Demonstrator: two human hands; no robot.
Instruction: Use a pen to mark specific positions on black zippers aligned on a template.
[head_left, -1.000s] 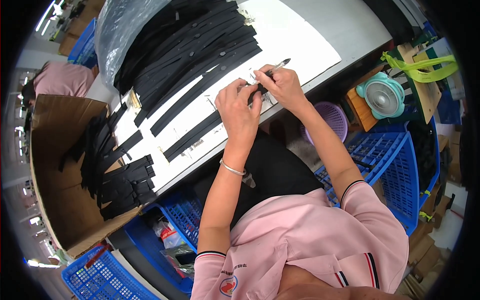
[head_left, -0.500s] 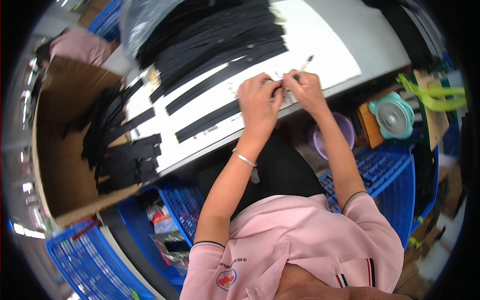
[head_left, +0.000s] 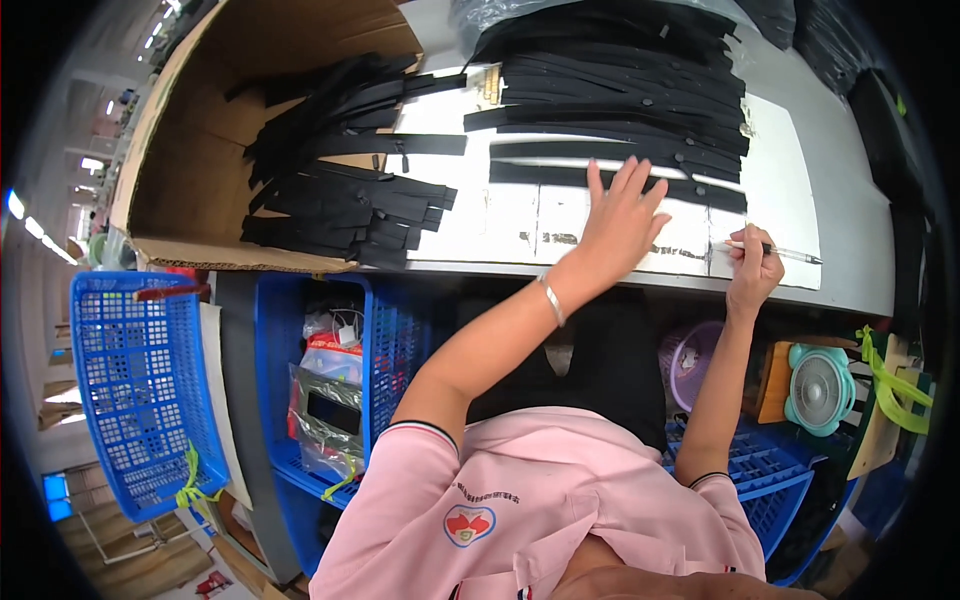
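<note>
My left hand [head_left: 625,215] is spread open, its fingertips at the nearest of the black zipper-like strips [head_left: 540,173] laid in a row. I cannot tell whether it presses on that strip. Beneath lies a white board [head_left: 780,190] with dark marks along its near side. To the right, near the board's front edge, my right hand [head_left: 755,270] is closed around a clear-barrelled pen [head_left: 795,254]. The pen's tip points left toward a thin line on the board. A thick pile of black strips [head_left: 620,85] covers the far part of the board.
A cardboard box [head_left: 185,160] stands at the left, with more black strips [head_left: 350,205] spilling from it onto the board. Under the table are blue crates [head_left: 150,400], a purple basket [head_left: 690,365] and a turquoise fan [head_left: 820,390]. Plastic sheeting lies along the table's far side.
My hands were close together, fingers bent at a strip's right end. Now they are apart, the left one opened out and the right one holding the pen over the board. The view has turned.
</note>
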